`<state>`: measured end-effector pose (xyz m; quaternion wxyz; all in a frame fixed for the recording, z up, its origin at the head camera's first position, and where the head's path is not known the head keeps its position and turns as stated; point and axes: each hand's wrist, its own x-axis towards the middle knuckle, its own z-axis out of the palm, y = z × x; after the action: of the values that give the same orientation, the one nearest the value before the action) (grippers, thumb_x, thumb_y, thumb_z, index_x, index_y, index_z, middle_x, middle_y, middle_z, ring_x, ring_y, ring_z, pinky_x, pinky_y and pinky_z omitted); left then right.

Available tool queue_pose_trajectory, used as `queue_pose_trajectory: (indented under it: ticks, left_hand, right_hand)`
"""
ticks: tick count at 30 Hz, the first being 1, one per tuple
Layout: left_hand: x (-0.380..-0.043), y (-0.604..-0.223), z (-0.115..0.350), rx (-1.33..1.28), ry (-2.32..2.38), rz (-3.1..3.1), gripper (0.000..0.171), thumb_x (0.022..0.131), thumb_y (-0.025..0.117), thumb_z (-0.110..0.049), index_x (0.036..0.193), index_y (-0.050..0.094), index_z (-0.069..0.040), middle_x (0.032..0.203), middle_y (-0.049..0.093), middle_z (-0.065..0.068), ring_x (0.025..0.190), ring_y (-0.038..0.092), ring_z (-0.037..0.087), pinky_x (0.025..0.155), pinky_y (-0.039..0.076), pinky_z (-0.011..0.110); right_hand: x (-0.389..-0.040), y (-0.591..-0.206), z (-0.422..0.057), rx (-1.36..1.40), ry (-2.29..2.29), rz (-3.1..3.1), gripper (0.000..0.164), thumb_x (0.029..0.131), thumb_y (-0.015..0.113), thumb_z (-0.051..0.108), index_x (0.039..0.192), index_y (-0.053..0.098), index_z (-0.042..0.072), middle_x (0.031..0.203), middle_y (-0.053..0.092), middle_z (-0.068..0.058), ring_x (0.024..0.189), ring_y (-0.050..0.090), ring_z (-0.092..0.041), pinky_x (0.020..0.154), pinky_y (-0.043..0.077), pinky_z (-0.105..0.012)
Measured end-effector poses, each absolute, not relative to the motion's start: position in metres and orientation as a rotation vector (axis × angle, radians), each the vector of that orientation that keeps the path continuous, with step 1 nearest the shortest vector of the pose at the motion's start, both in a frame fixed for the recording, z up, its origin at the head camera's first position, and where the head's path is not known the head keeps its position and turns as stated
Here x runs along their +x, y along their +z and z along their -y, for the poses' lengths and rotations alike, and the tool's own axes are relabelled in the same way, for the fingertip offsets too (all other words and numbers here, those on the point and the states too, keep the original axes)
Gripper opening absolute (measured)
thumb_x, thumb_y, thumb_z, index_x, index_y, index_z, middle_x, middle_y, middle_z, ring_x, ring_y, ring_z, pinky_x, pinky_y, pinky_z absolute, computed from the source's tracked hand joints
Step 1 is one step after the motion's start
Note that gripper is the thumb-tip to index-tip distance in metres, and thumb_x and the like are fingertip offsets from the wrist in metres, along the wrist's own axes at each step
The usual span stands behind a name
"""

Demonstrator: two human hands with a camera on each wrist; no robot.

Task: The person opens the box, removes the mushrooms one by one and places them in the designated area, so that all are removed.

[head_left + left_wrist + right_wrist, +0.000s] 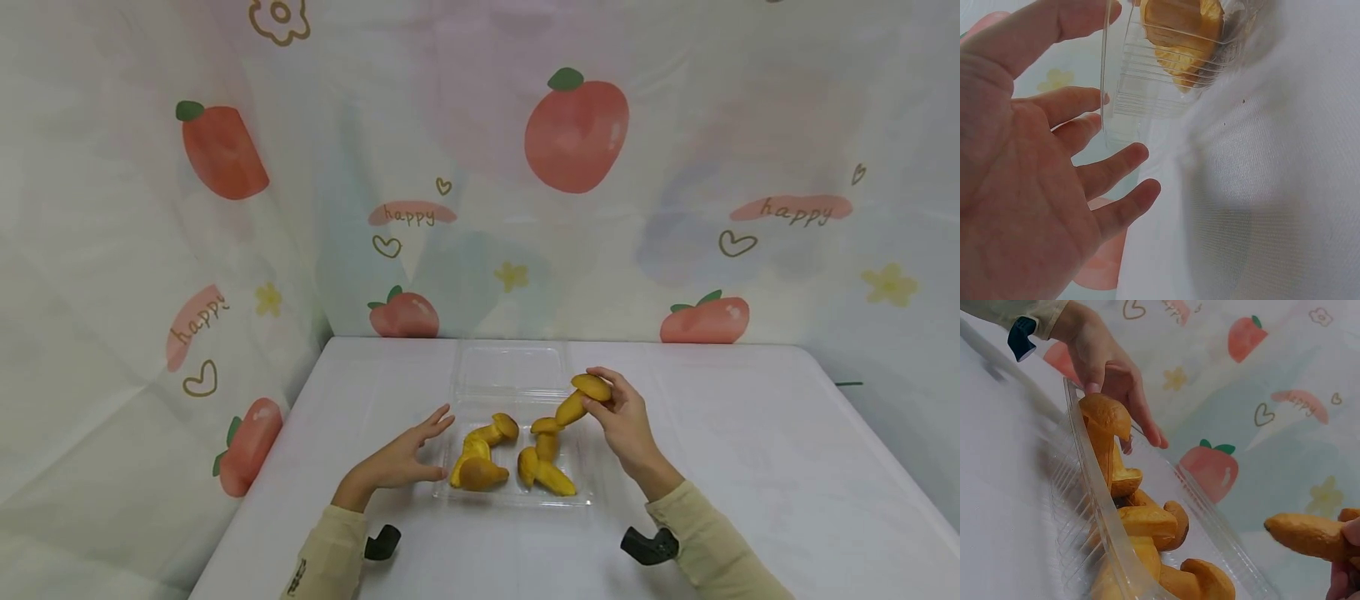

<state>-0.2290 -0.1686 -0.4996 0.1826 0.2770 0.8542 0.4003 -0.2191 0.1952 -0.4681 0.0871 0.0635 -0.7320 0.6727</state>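
Left hand (397, 458) spread wide, gripping nothing; its thumb lies at the left side of a clear plastic container (513, 501), near the front left corner, firmness of contact undetermined. Beige sleeve (326, 554) and black wrist device (383, 542) noted on that arm. Container sits between the tabletop (750, 433) edges, its open lid (512, 367) laid back toward the rear edge. Within the container's left half, yellow mushrooms (483, 475) overlap, so their count is uncertain. Within its right half, one upright-looking mushroom (547, 448) meets a lying mushroom (553, 477), whose stem points to the front right corner. Raised at the container's rear right corner, a held mushroom (572, 408), cap up, stem slanting down leftward, is pinched between thumb and fingers of the right hand (628, 429). A second black device (649, 546) shows beside that wrist.
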Motion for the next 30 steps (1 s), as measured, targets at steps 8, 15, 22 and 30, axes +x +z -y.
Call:
queue_pose_trajectory:
  ticks: [8,15,22,30]
  left_hand:
    - [-0.230,-0.498,0.169,0.782,1.124,-2.408,0.085,0.088,0.071,-0.022,0.160,0.028,-0.007,0.172,0.009,0.010,0.158,0.012,0.037,0.122,0.022,0.066]
    - [-0.228,-0.498,0.168,0.783,1.120,-2.407,0.084,0.089,0.071,-0.022,0.160,0.027,-0.008,0.172,0.008,0.010,0.158,0.012,0.038,0.122,0.022,0.067]
    - [-0.227,-0.497,0.168,0.780,1.109,-2.413,0.083,0.090,0.070,-0.019,0.160,0.027,-0.008,0.172,0.008,0.011,0.158,0.013,0.039,0.122,0.021,0.067]
    - [-0.229,-0.498,0.169,0.798,1.095,-2.418,0.083,0.090,0.070,-0.019,0.160,0.027,-0.008,0.172,0.008,0.011,0.158,0.013,0.038,0.122,0.021,0.067]
  right_hand:
    - [-0.218,-0.468,-0.203,0.167,2.031,2.199,0.043,0.100,0.053,-0.006,0.142,0.044,-0.003,0.123,0.056,0.003,0.096,0.065,0.000,0.081,0.059,-0.018]
    - [-0.214,-0.467,-0.213,0.083,2.041,2.203,0.039,0.103,0.049,-0.001,0.138,0.033,0.004,0.137,0.048,-0.018,0.088,0.067,0.000,0.073,0.061,-0.022]
    - [-0.214,-0.467,-0.232,0.134,2.019,2.205,0.037,0.104,0.052,0.004,0.140,0.043,0.004,0.143,0.037,-0.023,0.087,0.066,0.003,0.075,0.059,-0.015]
    - [-0.217,-0.467,-0.263,0.291,1.925,2.448,0.065,0.102,0.057,0.007,0.157,0.023,-0.001,0.152,0.025,-0.032,0.088,0.067,0.003,0.083,0.051,-0.011]
